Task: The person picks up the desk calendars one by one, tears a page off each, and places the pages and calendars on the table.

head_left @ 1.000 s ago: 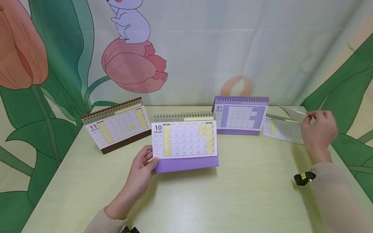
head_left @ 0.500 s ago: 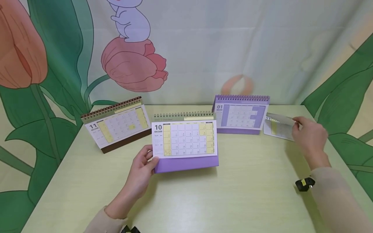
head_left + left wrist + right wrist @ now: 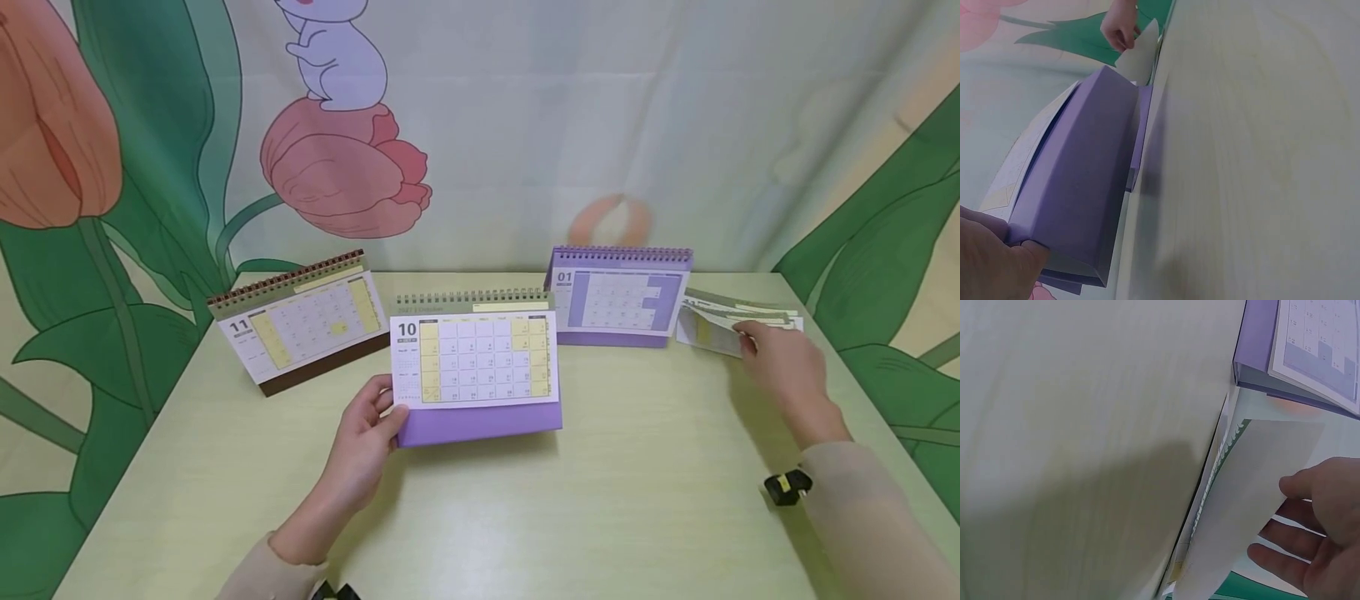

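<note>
In the head view my left hand grips the lower left edge of a purple-based desk calendar open at page 10. The left wrist view shows this calendar from the side, tilted and held above the table. My right hand is at the far right, pinching a loose calendar sheet between thumb and fingers. Another sheet, numbered 11, lies under it on the table. In the right wrist view the pinched sheet shows its blank side and a torn, toothed green edge.
A brown-based desk calendar at page 11 stands at the back left. Between the held calendar and the sheets stands a purple desk calendar at page 01. Behind the table hangs a flower-printed curtain.
My right hand has moved left and down toward me, lowering the pinched sheet over the sheet on the table. The left hand and its calendar have stayed in place.
</note>
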The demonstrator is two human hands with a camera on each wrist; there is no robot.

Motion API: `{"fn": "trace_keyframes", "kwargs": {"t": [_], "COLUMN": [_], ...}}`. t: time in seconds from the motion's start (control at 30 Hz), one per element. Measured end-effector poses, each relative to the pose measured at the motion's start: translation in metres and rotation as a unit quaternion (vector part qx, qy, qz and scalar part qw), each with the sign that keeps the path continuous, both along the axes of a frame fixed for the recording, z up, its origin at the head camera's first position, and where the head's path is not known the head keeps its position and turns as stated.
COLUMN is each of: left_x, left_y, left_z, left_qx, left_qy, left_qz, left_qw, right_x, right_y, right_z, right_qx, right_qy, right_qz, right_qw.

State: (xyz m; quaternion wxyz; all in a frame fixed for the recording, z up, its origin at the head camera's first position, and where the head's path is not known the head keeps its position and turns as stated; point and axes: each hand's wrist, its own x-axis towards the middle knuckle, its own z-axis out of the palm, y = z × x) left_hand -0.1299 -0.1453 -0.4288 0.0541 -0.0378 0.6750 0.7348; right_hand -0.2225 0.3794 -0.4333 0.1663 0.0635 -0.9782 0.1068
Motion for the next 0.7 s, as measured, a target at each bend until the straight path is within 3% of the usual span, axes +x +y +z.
{"fn": "trace_keyframes", "kwargs": {"t": [0.4, 0.7], "left_x": [-0.0007, -0.0049], "left_y": [0.0009, -0.0012], "left_z": [0.0007, 0.0005], "left_qx": [-0.004, -0.018], "left_qy": [-0.001, 0.002], "left_qz": [0.008, 0.018], "left_qw": [1.0000, 0.9997], "right_x": [-0.0013, -0.0006], "right_y": [0.0001, -0.0042], "right_z": [-0.0030, -0.0073], "right_qx": [-0.006, -0.011], "right_qy": [-0.102, -0.112], "right_qz": [-0.004, 0.008], "right_qw": [0.995, 0.994]}}
